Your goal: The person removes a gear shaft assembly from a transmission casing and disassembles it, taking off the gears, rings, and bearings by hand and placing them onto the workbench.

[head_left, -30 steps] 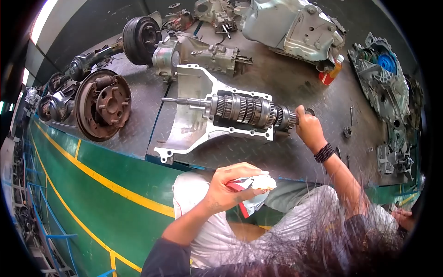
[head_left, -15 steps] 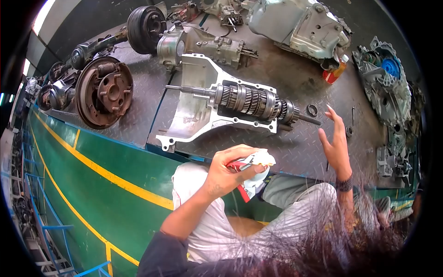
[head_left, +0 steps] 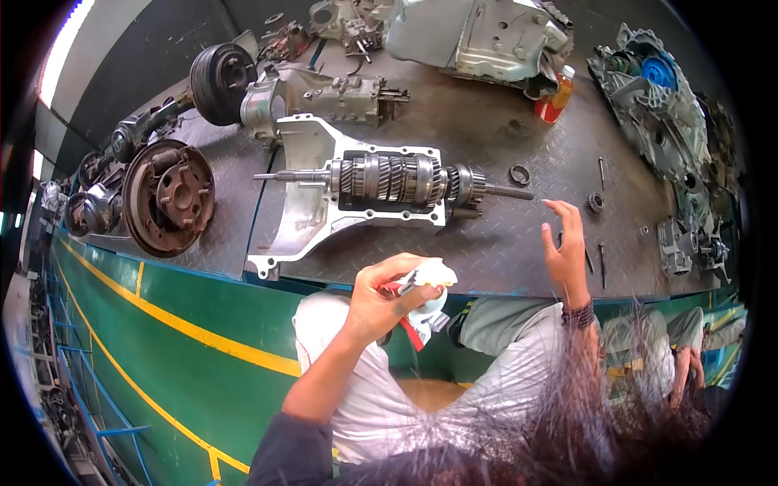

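Note:
My left hand (head_left: 379, 298) is closed around a crumpled red-and-white wrapper (head_left: 421, 324) with something pale and yellowish at its top; I cannot tell what is inside. It is held above my lap, before the bench edge. My right hand (head_left: 568, 249) hovers near the bench's front edge, fingers apart, with nothing in it. Beyond both hands lies an opened gearbox housing (head_left: 312, 231), with a gear shaft assembly (head_left: 389, 179) seated in it. The shaft's splined end points toward my right fingers. Near them are a metal ring (head_left: 519, 174) and a small gear (head_left: 596, 202).
A bottle of orange liquid (head_left: 555, 97), a large metal casing (head_left: 494, 49) and another gearbox (head_left: 336, 99) stand farther back. A rusty brake drum assembly (head_left: 170, 198) is at left, a transaxle case (head_left: 656, 121) at right. Thin rods (head_left: 602, 266) lie near the front edge. Another person's hand (head_left: 687, 371) shows lower right.
The view has shifted, so the bench items appear farther left and more of the right side shows. My left hand keeps hold of the wrapper; my right hand stays raised with fingers apart.

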`<act>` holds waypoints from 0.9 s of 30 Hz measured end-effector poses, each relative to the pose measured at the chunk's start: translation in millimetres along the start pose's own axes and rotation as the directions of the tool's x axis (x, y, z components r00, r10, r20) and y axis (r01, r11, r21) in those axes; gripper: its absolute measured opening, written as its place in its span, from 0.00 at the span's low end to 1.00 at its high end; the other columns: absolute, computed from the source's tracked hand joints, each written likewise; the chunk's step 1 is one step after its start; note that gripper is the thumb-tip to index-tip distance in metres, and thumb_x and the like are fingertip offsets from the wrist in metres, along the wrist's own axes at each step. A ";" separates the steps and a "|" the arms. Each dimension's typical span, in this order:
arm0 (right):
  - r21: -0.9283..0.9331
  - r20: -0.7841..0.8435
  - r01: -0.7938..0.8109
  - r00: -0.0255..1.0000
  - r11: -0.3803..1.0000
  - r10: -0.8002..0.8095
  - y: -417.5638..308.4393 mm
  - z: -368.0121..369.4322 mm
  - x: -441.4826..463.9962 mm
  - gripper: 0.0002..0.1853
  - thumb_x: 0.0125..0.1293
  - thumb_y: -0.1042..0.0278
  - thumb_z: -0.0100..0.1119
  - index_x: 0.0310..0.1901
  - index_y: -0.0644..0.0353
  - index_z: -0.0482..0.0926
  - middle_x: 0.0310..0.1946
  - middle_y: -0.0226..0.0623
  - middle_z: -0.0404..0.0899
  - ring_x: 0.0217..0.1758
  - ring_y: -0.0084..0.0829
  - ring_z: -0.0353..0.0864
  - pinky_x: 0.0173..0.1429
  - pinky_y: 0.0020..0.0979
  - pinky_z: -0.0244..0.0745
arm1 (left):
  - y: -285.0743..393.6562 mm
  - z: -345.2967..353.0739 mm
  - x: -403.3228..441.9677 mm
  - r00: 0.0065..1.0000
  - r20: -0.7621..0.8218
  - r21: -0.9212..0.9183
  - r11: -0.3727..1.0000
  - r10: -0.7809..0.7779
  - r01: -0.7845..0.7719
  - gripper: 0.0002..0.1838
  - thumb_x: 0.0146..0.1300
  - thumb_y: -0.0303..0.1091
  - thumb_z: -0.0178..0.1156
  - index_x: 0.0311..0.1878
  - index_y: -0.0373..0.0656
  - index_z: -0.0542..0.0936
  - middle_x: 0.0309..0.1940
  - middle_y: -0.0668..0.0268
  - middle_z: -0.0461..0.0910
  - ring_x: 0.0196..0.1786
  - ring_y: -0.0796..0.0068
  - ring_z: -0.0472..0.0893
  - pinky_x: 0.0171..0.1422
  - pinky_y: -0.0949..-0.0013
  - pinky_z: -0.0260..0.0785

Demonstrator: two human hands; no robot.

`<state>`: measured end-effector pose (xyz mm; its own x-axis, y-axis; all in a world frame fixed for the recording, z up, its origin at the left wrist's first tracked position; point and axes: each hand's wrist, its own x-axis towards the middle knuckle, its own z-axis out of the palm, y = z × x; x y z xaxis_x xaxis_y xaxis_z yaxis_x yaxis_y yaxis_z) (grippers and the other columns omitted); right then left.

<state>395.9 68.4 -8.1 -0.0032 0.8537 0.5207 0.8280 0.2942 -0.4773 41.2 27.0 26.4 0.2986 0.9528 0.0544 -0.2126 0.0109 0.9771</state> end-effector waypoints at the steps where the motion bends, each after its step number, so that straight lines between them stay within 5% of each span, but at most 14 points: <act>1: 0.012 -0.015 0.017 1.000 1.000 -0.017 -4.1 -0.7 1.3 0.20 0.73 0.77 0.61 0.66 0.62 0.79 0.63 0.49 0.78 0.69 0.52 0.78 0.76 0.45 0.71 | -3.0 1.1 -1.2 1.000 0.014 0.019 1.000 0.018 -0.018 0.16 0.65 0.27 0.79 0.54 0.35 0.91 0.54 0.61 0.90 0.56 0.75 0.86 0.62 0.71 0.77; 4: 0.023 -0.049 0.041 0.998 0.999 -0.040 -7.3 -0.9 1.3 0.18 0.73 0.76 0.60 0.62 0.62 0.81 0.60 0.50 0.79 0.67 0.51 0.79 0.75 0.45 0.73 | 4.5 12.2 -1.7 0.998 0.039 0.170 0.985 -0.045 0.038 0.17 0.66 0.29 0.78 0.56 0.35 0.91 0.54 0.62 0.90 0.54 0.76 0.86 0.60 0.70 0.77; 6: 0.014 -0.083 0.136 0.987 0.991 -0.135 -13.7 -5.9 5.9 0.17 0.69 0.76 0.63 0.59 0.61 0.83 0.56 0.50 0.82 0.65 0.51 0.80 0.71 0.46 0.76 | 9.8 19.8 -7.0 0.979 -0.020 0.105 0.974 -0.202 0.203 0.19 0.68 0.33 0.78 0.59 0.36 0.90 0.52 0.67 0.89 0.49 0.78 0.85 0.54 0.70 0.79; 8: 0.070 -0.111 0.143 0.985 0.987 -0.135 -12.2 -5.5 1.4 0.18 0.66 0.77 0.65 0.57 0.61 0.84 0.55 0.49 0.83 0.64 0.52 0.80 0.70 0.47 0.77 | -14.2 16.9 -7.5 0.999 -0.038 0.122 0.992 -0.026 0.031 0.24 0.68 0.40 0.77 0.58 0.30 0.88 0.48 0.63 0.90 0.48 0.79 0.85 0.54 0.73 0.78; 10: 0.101 -0.083 0.108 0.992 0.989 -0.099 -13.8 -7.2 -3.0 0.17 0.68 0.77 0.64 0.58 0.59 0.82 0.57 0.48 0.81 0.64 0.52 0.80 0.71 0.47 0.76 | -14.4 14.3 -6.2 0.998 -0.053 0.065 0.998 -0.016 0.019 0.23 0.68 0.34 0.76 0.61 0.28 0.85 0.49 0.58 0.90 0.49 0.73 0.88 0.56 0.70 0.81; 13: 0.163 -0.015 -0.003 1.000 0.987 0.006 -15.3 -6.6 -8.7 0.17 0.71 0.75 0.63 0.60 0.56 0.81 0.60 0.46 0.78 0.66 0.51 0.80 0.73 0.46 0.75 | -22.9 5.1 -8.4 0.972 -0.081 -0.065 0.974 -0.222 0.218 0.25 0.69 0.41 0.74 0.61 0.31 0.83 0.50 0.55 0.89 0.46 0.68 0.90 0.53 0.68 0.83; 16: 0.183 0.015 -0.009 1.000 0.983 0.006 -12.5 -1.8 -5.9 0.16 0.73 0.74 0.62 0.61 0.55 0.80 0.60 0.44 0.77 0.67 0.51 0.79 0.73 0.46 0.76 | -19.0 2.6 -8.1 0.936 -0.164 0.125 0.935 -0.311 0.332 0.29 0.69 0.51 0.74 0.59 0.34 0.84 0.49 0.58 0.89 0.43 0.69 0.90 0.50 0.70 0.82; 19: 0.177 -0.009 0.033 0.999 0.984 -0.032 -11.5 -6.5 -6.2 0.16 0.73 0.75 0.62 0.60 0.56 0.80 0.59 0.43 0.77 0.67 0.50 0.80 0.72 0.46 0.77 | -26.8 -19.3 4.2 0.954 0.229 0.166 0.974 -0.192 0.156 0.27 0.83 0.42 0.57 0.79 0.42 0.70 0.69 0.46 0.79 0.66 0.45 0.83 0.63 0.45 0.85; 23: 0.198 0.012 0.007 1.000 0.980 -0.010 -15.1 -7.8 -7.3 0.15 0.74 0.75 0.61 0.60 0.56 0.79 0.59 0.42 0.76 0.66 0.48 0.80 0.71 0.45 0.78 | -21.4 15.0 -18.4 0.989 -0.069 -0.209 0.971 -0.132 0.115 0.18 0.73 0.27 0.69 0.63 0.31 0.83 0.54 0.58 0.89 0.51 0.69 0.88 0.55 0.68 0.82; 27: 0.198 0.010 0.010 1.000 0.980 -0.012 -15.1 -6.0 -5.6 0.15 0.74 0.75 0.61 0.60 0.56 0.79 0.59 0.41 0.76 0.65 0.48 0.81 0.68 0.45 0.80 | -61.8 -14.3 -14.8 0.996 -0.086 -0.031 1.000 -0.006 0.003 0.24 0.74 0.33 0.68 0.68 0.30 0.79 0.58 0.52 0.87 0.59 0.57 0.87 0.65 0.56 0.81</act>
<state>386.8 56.5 0.4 -0.0189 0.8546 0.5189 0.7002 0.3818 -0.6033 36.6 16.6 -37.8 0.2182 0.9754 0.0308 -0.2403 0.0231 0.9704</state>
